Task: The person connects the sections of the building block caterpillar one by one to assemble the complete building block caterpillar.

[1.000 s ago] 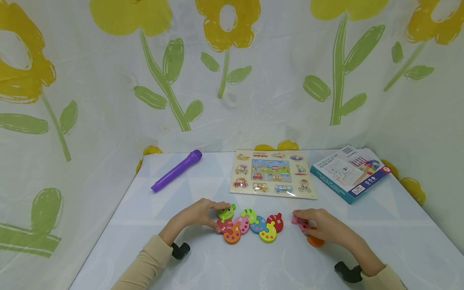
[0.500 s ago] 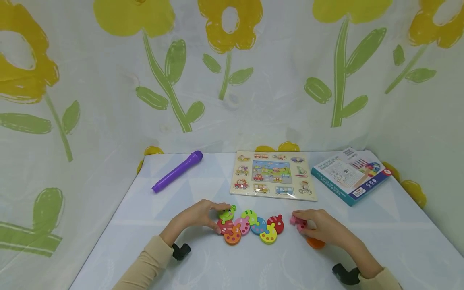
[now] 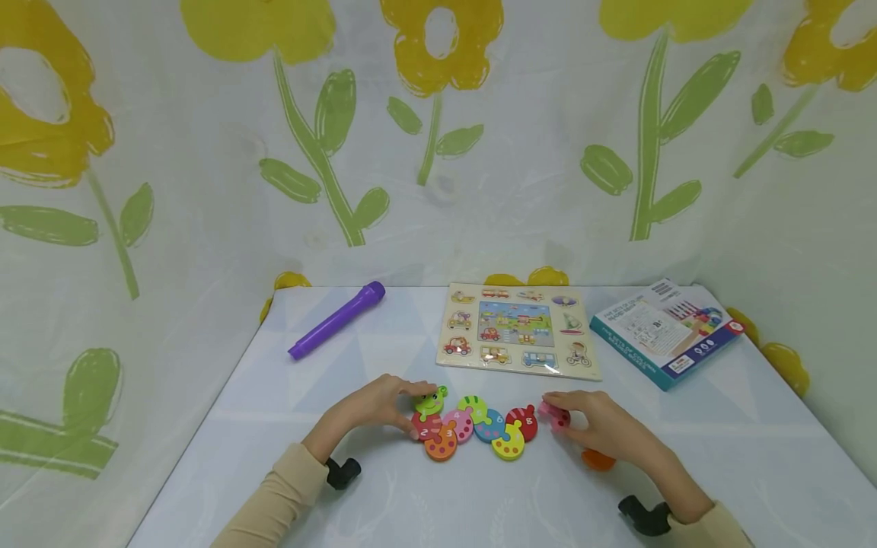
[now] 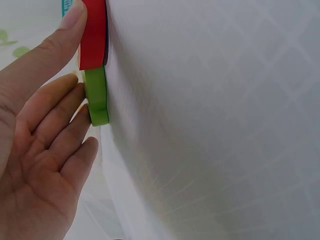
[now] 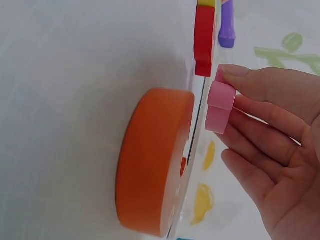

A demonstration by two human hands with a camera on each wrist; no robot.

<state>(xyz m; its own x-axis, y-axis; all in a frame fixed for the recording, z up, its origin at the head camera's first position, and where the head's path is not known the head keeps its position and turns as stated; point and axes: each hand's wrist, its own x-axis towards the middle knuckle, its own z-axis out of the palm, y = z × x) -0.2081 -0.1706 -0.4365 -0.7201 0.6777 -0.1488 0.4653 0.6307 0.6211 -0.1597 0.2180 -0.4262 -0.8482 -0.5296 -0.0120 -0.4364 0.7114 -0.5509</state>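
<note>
A row of joined, numbered caterpillar puzzle pieces lies on the table, from the green smiling head (image 3: 429, 404) to the dark red piece (image 3: 523, 422) marked 8. My left hand (image 3: 373, 403) holds the head end: its thumb is on the red piece (image 4: 94, 37) marked 2, its fingertips against the green head (image 4: 97, 97). My right hand (image 3: 606, 424) pinches a pink puzzle piece (image 5: 220, 107) between thumb and fingers, raised off the table beside the dark red end, with a small gap between. An orange piece (image 5: 152, 165) lies under the right hand, partly hidden in the head view.
Behind the caterpillar lies a wooden vehicle picture board (image 3: 517, 332). A boxed set (image 3: 666, 332) is at the back right, and a purple toy microphone (image 3: 337, 320) at the back left. Flower-printed cloth walls (image 3: 521, 205) surround the table.
My right hand has moved left with the pink piece, closer to the dark red end piece, and the piece has turned. The left hand stays at the head end.
</note>
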